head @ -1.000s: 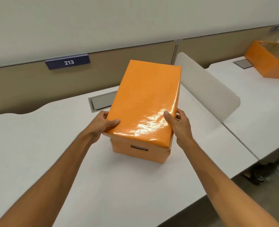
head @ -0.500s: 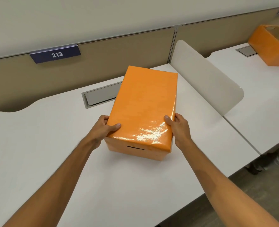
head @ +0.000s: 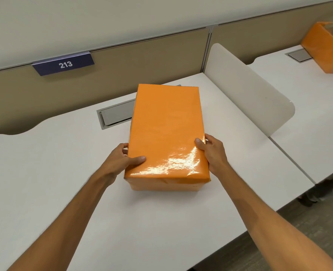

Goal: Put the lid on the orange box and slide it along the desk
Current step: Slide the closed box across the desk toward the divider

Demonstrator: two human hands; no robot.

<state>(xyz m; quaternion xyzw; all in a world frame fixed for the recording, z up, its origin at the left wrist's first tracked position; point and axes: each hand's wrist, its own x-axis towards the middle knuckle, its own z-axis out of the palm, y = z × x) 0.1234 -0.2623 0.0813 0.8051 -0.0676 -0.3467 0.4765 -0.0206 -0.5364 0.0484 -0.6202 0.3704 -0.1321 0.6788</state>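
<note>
Glossy orange rectangular lid [head: 166, 132] sits fully down over the orange cardboard box [head: 164, 185]; only a narrow strip of the box's near wall shows under the lid's front edge. Box stands on the white table [head: 54, 182], roughly centre, long axis running away from me.

My left hand [head: 120, 161]: grip closed on the lid's left near corner, thumb lying flat on the top face, fingers wrapped down the side out of sight. My right hand [head: 213, 151]: grip closed on the lid's right edge, thumb tip on the top face, fingers curled down the right side. Both forearms bare, reaching in from the bottom corners.

Far end of the box overlaps the grey recessed cable hatch [head: 116, 115] set in the table. Behind that, a tan partition panel [head: 142, 61] carrying a dark blue number plate [head: 64, 64] reading 213. A white rounded divider board [head: 247, 90] stands upright to the right of the box, clear of it. Beyond the divider, on the neighbouring white table [head: 308, 90], a second orange box [head: 325, 49] stands open, partly cut off at the frame edge.
</note>
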